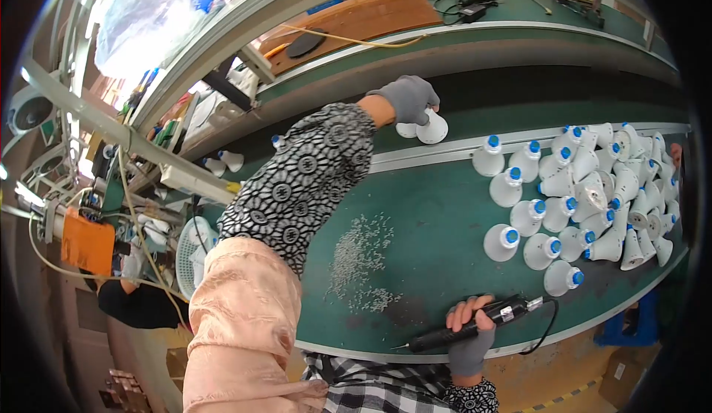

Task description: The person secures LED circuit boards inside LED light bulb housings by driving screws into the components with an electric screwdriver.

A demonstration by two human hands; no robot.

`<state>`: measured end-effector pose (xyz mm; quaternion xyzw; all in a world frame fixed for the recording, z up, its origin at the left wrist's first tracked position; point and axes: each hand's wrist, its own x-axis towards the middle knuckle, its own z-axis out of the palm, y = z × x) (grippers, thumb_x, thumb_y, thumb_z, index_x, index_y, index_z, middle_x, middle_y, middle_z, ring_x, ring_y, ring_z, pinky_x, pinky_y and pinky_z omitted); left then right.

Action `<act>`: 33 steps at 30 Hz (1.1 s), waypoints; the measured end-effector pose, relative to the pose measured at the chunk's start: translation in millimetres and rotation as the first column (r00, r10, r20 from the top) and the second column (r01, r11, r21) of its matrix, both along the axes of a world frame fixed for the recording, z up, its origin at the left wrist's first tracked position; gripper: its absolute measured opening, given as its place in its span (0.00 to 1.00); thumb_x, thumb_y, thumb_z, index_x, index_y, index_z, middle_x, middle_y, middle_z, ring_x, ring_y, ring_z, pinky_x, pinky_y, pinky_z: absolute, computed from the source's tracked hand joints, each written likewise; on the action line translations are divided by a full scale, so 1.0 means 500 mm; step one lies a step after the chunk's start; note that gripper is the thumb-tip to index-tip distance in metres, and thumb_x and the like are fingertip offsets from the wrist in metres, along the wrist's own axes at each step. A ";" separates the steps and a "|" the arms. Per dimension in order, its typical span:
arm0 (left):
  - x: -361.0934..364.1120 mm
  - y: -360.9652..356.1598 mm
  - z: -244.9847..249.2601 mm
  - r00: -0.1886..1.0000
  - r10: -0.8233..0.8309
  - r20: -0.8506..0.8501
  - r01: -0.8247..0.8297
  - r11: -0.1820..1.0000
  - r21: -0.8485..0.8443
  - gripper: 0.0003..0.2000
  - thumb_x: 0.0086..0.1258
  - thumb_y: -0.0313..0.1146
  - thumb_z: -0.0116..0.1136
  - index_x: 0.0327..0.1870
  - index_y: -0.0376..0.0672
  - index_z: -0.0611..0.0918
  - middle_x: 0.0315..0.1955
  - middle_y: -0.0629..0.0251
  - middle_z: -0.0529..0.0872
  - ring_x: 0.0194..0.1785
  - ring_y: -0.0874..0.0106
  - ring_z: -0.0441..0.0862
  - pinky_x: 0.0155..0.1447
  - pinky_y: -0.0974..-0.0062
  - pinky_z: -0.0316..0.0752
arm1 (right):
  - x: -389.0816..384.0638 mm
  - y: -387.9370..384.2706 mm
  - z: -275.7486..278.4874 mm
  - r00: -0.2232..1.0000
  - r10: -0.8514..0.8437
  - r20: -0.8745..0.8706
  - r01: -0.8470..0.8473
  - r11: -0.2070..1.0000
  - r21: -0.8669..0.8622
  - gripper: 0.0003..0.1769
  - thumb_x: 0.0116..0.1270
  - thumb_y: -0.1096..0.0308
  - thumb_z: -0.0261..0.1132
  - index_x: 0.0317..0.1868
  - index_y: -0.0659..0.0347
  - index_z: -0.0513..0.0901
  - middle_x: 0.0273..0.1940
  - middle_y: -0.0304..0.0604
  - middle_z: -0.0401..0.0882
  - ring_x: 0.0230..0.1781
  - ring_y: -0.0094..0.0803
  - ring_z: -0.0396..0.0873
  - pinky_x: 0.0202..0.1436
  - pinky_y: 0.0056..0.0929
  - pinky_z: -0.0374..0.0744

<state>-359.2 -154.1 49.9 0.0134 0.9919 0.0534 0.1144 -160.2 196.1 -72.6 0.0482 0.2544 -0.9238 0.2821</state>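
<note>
My left hand (409, 100), in a grey fingerless glove, reaches over the dark conveyor belt with its fingers closed on a white cone-shaped part (433, 128). A second white part (406, 129) shows just beside it. Near the front edge of the green table, my right hand (472, 333), gloved the same way, is wrapped round a black electric screwdriver (475, 325) whose tip points left. Many small screws (360, 261) lie scattered on the green mat between the hands.
White cone parts with blue tops (530, 216) stand and lie heaped at the right. A metal rail (460, 151) separates table and belt (519, 90). A frame post stands left; a green basket (185, 261) sits beyond my arm. The screwdriver cable (552, 328) loops right.
</note>
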 end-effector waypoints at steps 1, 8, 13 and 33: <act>0.034 -0.015 0.012 0.999 -0.019 -0.034 0.020 0.999 0.034 0.17 0.54 0.33 0.67 0.47 0.46 0.86 0.43 0.56 0.86 0.50 0.57 0.82 0.56 0.63 0.76 | -0.001 0.000 -0.001 1.000 0.000 -0.004 0.000 1.000 0.003 0.10 0.65 0.65 0.61 0.41 0.56 0.69 0.27 0.36 0.67 0.24 0.26 0.68 0.32 0.28 0.70; 0.302 -0.104 -0.055 0.993 -0.054 -0.106 0.031 0.978 -0.207 0.19 0.54 0.34 0.68 0.49 0.48 0.81 0.39 0.59 0.80 0.46 0.57 0.81 0.51 0.59 0.76 | 0.001 -0.005 0.008 1.000 -0.006 -0.005 0.006 1.000 0.014 0.10 0.65 0.64 0.60 0.41 0.56 0.69 0.27 0.36 0.67 0.24 0.26 0.67 0.31 0.27 0.70; 0.370 -0.065 0.001 0.991 0.069 0.117 -0.028 0.947 -0.321 0.25 0.53 0.34 0.68 0.55 0.47 0.76 0.48 0.57 0.77 0.57 0.57 0.75 0.61 0.56 0.70 | 0.000 0.001 -0.003 1.000 -0.008 0.029 0.008 1.000 -0.003 0.09 0.63 0.66 0.62 0.39 0.54 0.69 0.27 0.37 0.67 0.23 0.28 0.69 0.32 0.31 0.70; 0.059 -0.040 -0.028 0.980 0.119 0.157 -0.068 0.952 -0.300 0.26 0.55 0.54 0.70 0.45 0.41 0.81 0.36 0.50 0.86 0.46 0.53 0.84 0.48 0.55 0.76 | 0.000 0.004 0.003 0.999 0.007 0.053 -0.005 1.000 -0.024 0.10 0.61 0.68 0.62 0.40 0.55 0.69 0.26 0.39 0.68 0.24 0.31 0.70 0.34 0.32 0.72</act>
